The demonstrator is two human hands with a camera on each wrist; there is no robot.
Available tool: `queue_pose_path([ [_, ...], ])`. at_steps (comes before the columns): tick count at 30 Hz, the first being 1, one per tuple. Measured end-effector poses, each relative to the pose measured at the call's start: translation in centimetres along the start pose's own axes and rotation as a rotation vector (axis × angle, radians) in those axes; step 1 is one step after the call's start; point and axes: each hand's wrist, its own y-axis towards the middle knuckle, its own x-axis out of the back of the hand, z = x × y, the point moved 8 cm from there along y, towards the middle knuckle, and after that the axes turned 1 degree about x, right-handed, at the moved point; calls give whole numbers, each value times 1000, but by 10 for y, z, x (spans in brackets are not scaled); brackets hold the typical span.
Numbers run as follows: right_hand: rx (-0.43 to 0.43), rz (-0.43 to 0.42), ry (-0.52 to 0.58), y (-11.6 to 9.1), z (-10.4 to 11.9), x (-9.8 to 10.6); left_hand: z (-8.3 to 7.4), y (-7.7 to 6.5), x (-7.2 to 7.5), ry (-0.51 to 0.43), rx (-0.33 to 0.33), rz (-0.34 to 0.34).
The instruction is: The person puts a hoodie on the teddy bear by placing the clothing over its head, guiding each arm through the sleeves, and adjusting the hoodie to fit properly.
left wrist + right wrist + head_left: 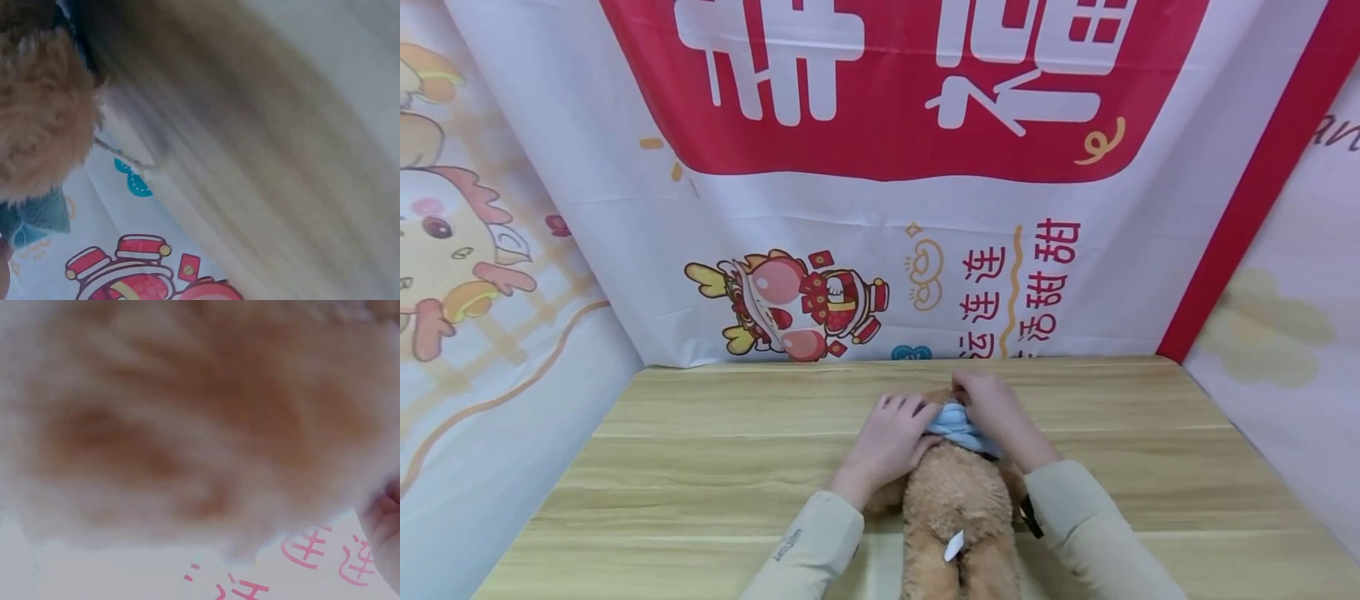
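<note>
A brown plush toy [958, 492] lies on the wooden table, its legs toward me. A bunched light blue cloth [957, 425] wraps its neck, and most of the head is hidden behind the cloth and hands. From the left, my left hand [889, 437] pinches the cloth's edge between thumb and fingers. On the other side, my right hand [1000, 417] grips the cloth with bent fingers. The left wrist view has curly fur [44, 112] and a corner of blue cloth [40, 219]. Blurred fur [206, 425] fills most of the right wrist view, with part of a hand [384, 531] at its right edge.
The wood-grain table [737, 467] runs back to a white and red printed banner [880, 200]. Patterned cloth walls [497, 250] flank both sides. A small white tag [953, 546] sticks out from the toy's lower end, and a black strap [1032, 517] hangs by the right sleeve.
</note>
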Motion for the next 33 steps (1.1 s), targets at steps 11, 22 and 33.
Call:
queue_pose_path([
  [11, 75, 238, 298, 0, 9, 1, -9, -1, 2, 28, -31, -68],
  [22, -3, -62, 1, 3, 24, 0, -8, -2, -1, 200, 6, 109],
  [33, -126, -56, -20, 3, 4, 5, -17, 9, 4, 212, -45, -3],
])
